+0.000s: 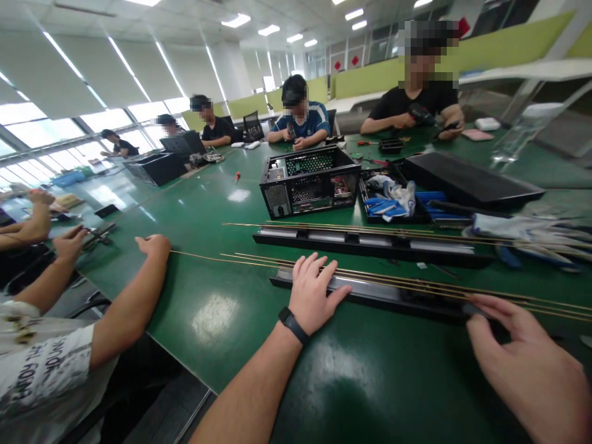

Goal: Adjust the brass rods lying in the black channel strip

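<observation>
My left hand (pixel 314 290), with a dark band on the wrist, lies with spread fingers over a long black bar (pixel 370 295) with a grey strip. Its fingers touch thin brass-coloured rods (pixel 393 279) running along the bar. At the right, my right hand (pixel 527 357) has thumb and fingers closed around the same bar, close beside the rods; its fingertips are partly hidden. Parallel and farther off lies a second black bar (pixel 370 243), with more thin rods (pixel 416 233) above it. One thin rod (pixel 203 256) reaches left to a co-worker's hand (pixel 155 245).
An open black computer case (pixel 309 182) stands on the green table (pixel 222 308). Right of it are a tray with gloves (pixel 391 196), a black panel (pixel 467 176) and more gloves (pixel 531 231). Several co-workers sit around, one (pixel 419 105) holding a power tool.
</observation>
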The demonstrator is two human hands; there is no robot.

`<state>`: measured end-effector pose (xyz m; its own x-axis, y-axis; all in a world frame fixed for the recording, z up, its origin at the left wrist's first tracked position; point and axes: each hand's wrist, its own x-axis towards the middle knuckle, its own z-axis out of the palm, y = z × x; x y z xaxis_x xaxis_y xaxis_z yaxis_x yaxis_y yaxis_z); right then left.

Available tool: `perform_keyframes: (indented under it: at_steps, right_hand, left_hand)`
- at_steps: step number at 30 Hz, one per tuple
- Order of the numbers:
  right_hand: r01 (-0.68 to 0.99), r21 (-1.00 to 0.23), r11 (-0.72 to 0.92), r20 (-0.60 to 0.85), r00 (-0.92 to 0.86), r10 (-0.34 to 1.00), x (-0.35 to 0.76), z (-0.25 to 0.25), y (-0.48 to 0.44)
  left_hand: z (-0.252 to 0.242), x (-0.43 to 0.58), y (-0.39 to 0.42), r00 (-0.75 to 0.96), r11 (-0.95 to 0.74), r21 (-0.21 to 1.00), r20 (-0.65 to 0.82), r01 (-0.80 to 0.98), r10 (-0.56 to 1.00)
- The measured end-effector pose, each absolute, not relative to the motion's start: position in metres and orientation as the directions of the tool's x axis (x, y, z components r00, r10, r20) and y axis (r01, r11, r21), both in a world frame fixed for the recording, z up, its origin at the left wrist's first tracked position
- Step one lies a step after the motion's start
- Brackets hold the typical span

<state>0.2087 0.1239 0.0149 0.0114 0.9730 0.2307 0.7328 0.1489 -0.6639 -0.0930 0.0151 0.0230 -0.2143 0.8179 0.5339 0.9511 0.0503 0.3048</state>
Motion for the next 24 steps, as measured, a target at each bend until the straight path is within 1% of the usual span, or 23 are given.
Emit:
perform_keyframes:
  at_steps: [1, 2, 4, 7, 9, 12, 14, 16, 20, 22, 24]
  right_hand:
    - [0.759, -0.646, 0.074, 0.181, 0.058, 0.982, 0.209, 0.021, 0.123]
    - [0.774, -0.634, 0.007, 0.162, 0.125, 0.979, 0.21, 0.025, 0.124]
    - [0.772, -0.634, -0.057, 0.17, 0.21, 0.963, 0.214, 0.028, 0.125]
    - [0.742, -0.668, -0.048, 0.224, 0.263, 0.938, 0.218, 0.022, 0.127]
    - [0.724, -0.69, 0.0, 0.265, 0.252, 0.931, 0.216, 0.018, 0.126]
    - [0.731, -0.675, 0.095, 0.309, 0.164, 0.937, 0.207, 0.019, 0.12]
    - [0.739, -0.665, 0.112, 0.295, 0.122, 0.948, 0.203, 0.023, 0.118]
    - [0.741, -0.668, 0.069, 0.267, 0.152, 0.951, 0.205, 0.026, 0.119]
    - [0.73, -0.68, -0.063, 0.241, 0.304, 0.922, 0.22, 0.026, 0.128]
    - [0.72, -0.69, -0.073, 0.251, 0.333, 0.909, 0.223, 0.024, 0.13]
    - [0.718, -0.696, -0.027, 0.268, 0.295, 0.917, 0.221, 0.023, 0.129]
  left_hand:
    - [0.023, -0.093, 0.015, -0.212, 0.048, 0.305, 0.531, 0.951, 0.82]
    - [0.023, -0.093, 0.015, -0.211, 0.045, 0.307, 0.534, 0.951, 0.819]
    - [0.022, -0.094, 0.015, -0.206, 0.037, 0.308, 0.538, 0.951, 0.817]
    - [0.019, -0.096, 0.016, -0.199, 0.031, 0.303, 0.542, 0.953, 0.817]
    - [0.017, -0.097, 0.016, -0.189, 0.026, 0.294, 0.544, 0.955, 0.818]
    - [0.016, -0.098, 0.016, -0.176, 0.024, 0.275, 0.544, 0.961, 0.821]
    - [0.016, -0.099, 0.016, -0.176, 0.03, 0.267, 0.543, 0.963, 0.821]
    - [0.016, -0.099, 0.016, -0.177, 0.034, 0.264, 0.541, 0.964, 0.822]
    - [0.016, -0.099, 0.017, -0.173, 0.031, 0.261, 0.539, 0.965, 0.824]
    - [0.017, -0.099, 0.017, -0.172, 0.031, 0.26, 0.54, 0.965, 0.824]
    - [0.017, -0.098, 0.016, -0.171, 0.031, 0.259, 0.539, 0.965, 0.824]
